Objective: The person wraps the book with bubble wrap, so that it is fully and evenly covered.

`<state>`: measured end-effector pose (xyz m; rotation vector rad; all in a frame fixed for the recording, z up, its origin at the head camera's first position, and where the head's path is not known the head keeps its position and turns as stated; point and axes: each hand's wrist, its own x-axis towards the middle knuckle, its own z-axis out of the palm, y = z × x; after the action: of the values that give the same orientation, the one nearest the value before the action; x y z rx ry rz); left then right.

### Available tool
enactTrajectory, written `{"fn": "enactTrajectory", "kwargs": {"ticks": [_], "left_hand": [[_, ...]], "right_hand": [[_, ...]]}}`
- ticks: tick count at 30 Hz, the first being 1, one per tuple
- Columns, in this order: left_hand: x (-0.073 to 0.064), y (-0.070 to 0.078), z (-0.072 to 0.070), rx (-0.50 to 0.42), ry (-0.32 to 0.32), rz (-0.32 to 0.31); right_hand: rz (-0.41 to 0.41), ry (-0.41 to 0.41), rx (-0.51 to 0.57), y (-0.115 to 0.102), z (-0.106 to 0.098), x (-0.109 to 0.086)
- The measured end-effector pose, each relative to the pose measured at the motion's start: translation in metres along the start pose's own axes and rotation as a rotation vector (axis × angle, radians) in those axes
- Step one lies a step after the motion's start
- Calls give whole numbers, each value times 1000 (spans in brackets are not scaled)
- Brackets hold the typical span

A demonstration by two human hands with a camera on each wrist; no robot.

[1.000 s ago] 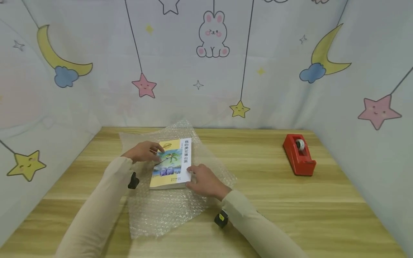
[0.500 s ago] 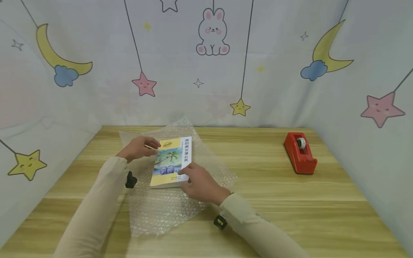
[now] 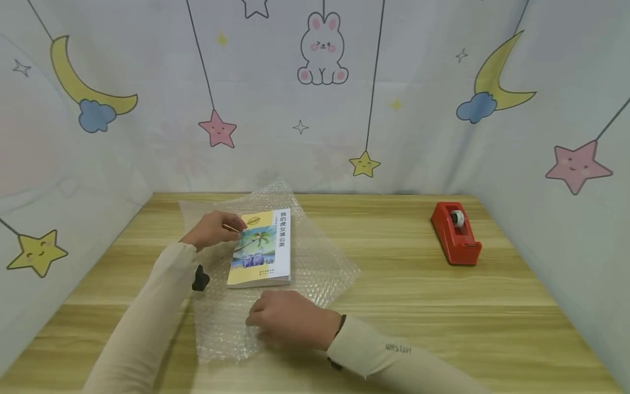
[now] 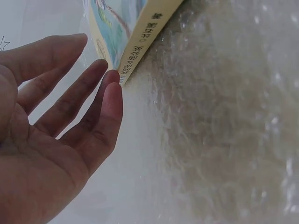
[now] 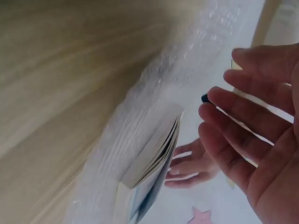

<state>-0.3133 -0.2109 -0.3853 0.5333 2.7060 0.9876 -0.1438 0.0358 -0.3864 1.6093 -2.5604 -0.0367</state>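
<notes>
A paperback book (image 3: 258, 249) with a yellow, blue and white cover lies face up on a sheet of bubble wrap (image 3: 226, 323). My left hand (image 3: 213, 229) is at the book's upper left side, its fingertips at the spine edge; in the left wrist view the fingers (image 4: 70, 98) are loosely bent beside the spine. Below the book, my right hand (image 3: 292, 319) hovers over the lower part of the wrap, holding nothing. From the right wrist view, its fingers (image 5: 243, 135) are spread and slightly bent, apart from the book's page edges (image 5: 154, 149).
A red tape dispenser (image 3: 455, 234) with a roll of tape stands at the right on the wooden table (image 3: 394, 306). White curtain (image 3: 423, 142) printed with stars, moons and a rabbit closes off the back and both sides.
My right hand has left the book's right edge and moved down and to the left, over the bubble wrap. My left hand drew back slightly from the cover to its edge.
</notes>
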Motion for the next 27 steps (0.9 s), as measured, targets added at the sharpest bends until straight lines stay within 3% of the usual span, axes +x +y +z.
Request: {"fn": "enactTrajectory", "kwargs": {"ticks": [5, 14, 22, 27], "left_hand": [[4, 0, 3, 24, -7, -25], [2, 0, 4, 21, -23, -29], [0, 3, 3, 16, -40, -1], [-1, 6, 3, 16, -46, 16]], "right_hand": [[-83, -25, -113, -12, 2, -1], [-98, 4, -184, -21, 13, -1], [-80, 39, -288, -26, 16, 4], [-16, 21, -301, -24, 16, 5]]}}
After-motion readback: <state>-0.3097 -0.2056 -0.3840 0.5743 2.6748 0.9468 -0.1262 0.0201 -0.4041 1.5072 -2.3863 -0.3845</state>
